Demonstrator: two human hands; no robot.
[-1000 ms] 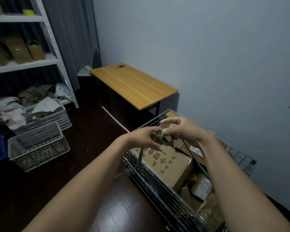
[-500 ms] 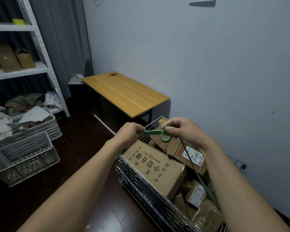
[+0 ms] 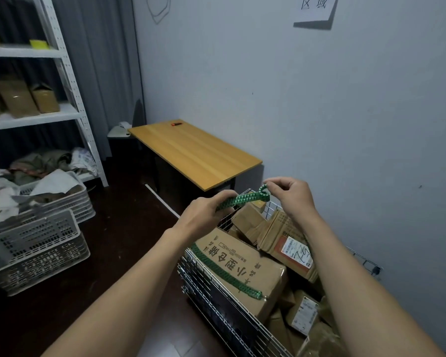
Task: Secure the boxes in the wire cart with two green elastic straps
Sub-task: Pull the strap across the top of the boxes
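Green strap (image 3: 242, 199) spans both hands above the wire cart (image 3: 211, 282): left hand (image 3: 204, 215) fisted on its length, right hand (image 3: 291, 195) pinching the end loop. Long axis runs left-to-right; the far rim lies nearest the right hand.

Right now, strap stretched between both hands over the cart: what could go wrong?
1. The green strap is held only by a pinch of the right hand at its looped end; a slip could snap it back toward the left hand.
2. The boxes are heaped unevenly above the wire cart rim, so tension may shift them.
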